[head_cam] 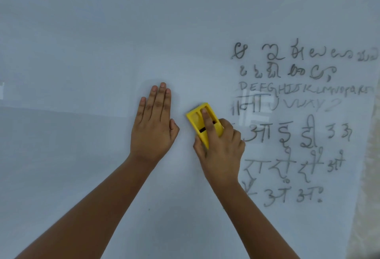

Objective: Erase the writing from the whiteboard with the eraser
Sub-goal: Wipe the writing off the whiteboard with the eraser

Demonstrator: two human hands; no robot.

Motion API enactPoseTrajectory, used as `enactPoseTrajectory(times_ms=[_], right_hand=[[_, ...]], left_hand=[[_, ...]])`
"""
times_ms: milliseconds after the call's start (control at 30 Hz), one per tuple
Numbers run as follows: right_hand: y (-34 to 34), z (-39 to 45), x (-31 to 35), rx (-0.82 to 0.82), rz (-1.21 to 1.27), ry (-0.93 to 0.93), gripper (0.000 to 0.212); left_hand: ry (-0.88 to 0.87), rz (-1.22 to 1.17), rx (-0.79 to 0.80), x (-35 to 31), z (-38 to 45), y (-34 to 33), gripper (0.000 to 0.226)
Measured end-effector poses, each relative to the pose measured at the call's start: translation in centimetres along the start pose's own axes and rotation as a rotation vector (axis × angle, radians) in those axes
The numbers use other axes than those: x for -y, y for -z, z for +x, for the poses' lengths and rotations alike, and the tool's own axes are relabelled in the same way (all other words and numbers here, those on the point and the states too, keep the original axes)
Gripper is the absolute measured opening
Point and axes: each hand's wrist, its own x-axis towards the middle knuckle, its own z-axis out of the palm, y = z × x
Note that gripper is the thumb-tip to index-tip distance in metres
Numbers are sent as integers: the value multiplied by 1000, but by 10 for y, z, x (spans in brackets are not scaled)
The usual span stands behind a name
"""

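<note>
Plastic and light, the yellow eraser (202, 124) sits flat against the whiteboard (82, 53), my right hand (221, 145) in a closed grip around it, index finger laid along its back, thumb at its left edge. My left hand (153, 123) rests open-palmed on the board just left of it, holding nothing. The writing (296, 123) lies just right of the eraser. I judge the shell stiff and slippery, so holding both edges should steady it.

Glossy whiteboard (102, 53), yellow plastic eraser (196, 119)
</note>
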Motion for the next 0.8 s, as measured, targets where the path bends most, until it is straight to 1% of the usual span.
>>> enactPoseTrajectory(times_ms=[100,167,233,300,400,533,600,667,733,800], right_hand=[[5,12,-20,-53,1,-119,60],[6,24,-22,-79,6,-192,61],[4,25,-16,-74,23,-205,62],[3,15,-15,-55,25,-171,63],[5,-1,-31,-30,12,-154,64],[5,8,-38,-66,22,-251,64],[0,0,-26,-55,-10,-208,63],[-4,-20,-17,6,-43,-113,59],[-3,-38,-23,70,-43,-58,57],[0,-41,-39,56,-48,-52,57]], left_hand=[[-5,0,3,0,-1,-1,59],[-7,-1,1,1,-1,-2,60],[-9,1,-2,2,-1,-3,59],[-9,2,-11,2,-1,-4,59],[-9,1,-7,0,-2,-3,59],[-8,0,-10,1,-1,-3,59],[-6,-5,-6,2,-2,-4,60],[-4,-2,-5,2,-1,-4,60],[-3,1,3,1,-1,-3,60],[-2,4,3,0,-2,-2,60]])
